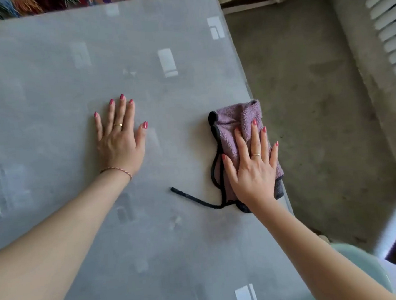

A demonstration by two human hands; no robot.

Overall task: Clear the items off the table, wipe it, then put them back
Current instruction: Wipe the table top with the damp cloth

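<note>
**op:** Flat-palm grip on both sides, nothing pinched. My right hand (252, 166) lies spread on the purple cloth (240, 125), fingers straight and pressing it down onto the table (43, 67). My left hand (119, 137) is spread too, palm down on the bare grey top, well apart from the cloth, out toward the table's middle. I'd guess it's just bracing me.

**reply:** where's the cloth sitting exactly?

**op:** Right at the table's right edge, bunched and folded over itself, its far corner at or just past the rim. Its black trim cord (196, 201) has come loose and trails across the top, back toward the table's middle. I can't see any items on the table from here, so I'd say clearing is done and this is the wipe.

**reply:** tips?

**op:** My take: keep the palm weight even so the whole pad drags, not just the fingertips. Work in overlapping strokes from that right edge toward the left hand, then shift the left hand out of the way. I'd also tuck the cord under, since it could smear or snag, and watch that the cloth doesn't slide off the rim onto the floor (306, 94).
</note>
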